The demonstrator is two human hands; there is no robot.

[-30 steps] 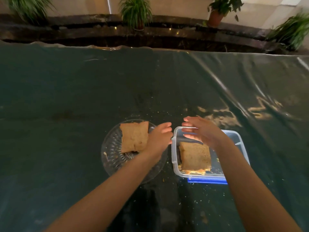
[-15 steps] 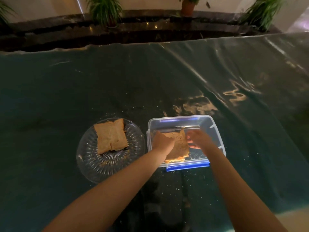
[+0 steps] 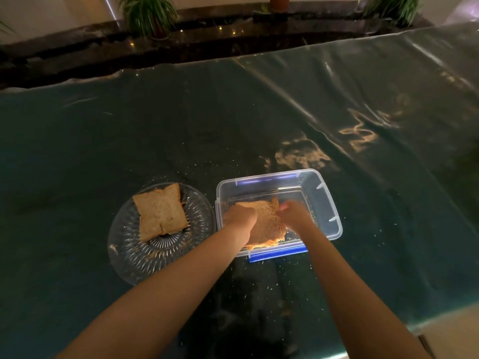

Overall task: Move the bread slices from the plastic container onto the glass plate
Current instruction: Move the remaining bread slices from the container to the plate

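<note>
Head view shows both hands inside the plastic container (image 3: 325,203), which stands on the dark table cover (image 3: 181,125) just beside the glass plate (image 3: 124,244). The left hand (image 3: 239,216) is closed over the left edge of a bread slice (image 3: 267,224), and the right hand (image 3: 293,213) holds its right edge near the far corner. It seems that the person takes the slice from two sides because soft bread bends and tears easily when only one edge carries it. The slice is tilted, its far edge higher than the near edge, so it looks already partly lifted from the bottom of the container.

One toasted slice (image 3: 160,211) already lies flat on the far part of the plate, and the near part is left free, probably as room for the next slice. The plate sits to the left of the container, so the way for the bread is short.

The fingers are mostly hidden. On the left hand only the knuckles show, curled down over the crust; the fingertips are under the hand or under the bread. On the right hand the fingertips are blurred, they seem to pinch the edge. It cannot be told whether more slices lie below this one, because the hands and the slice cover the bottom. Crumbs (image 3: 261,281) are scattered on the cover near the container.
</note>
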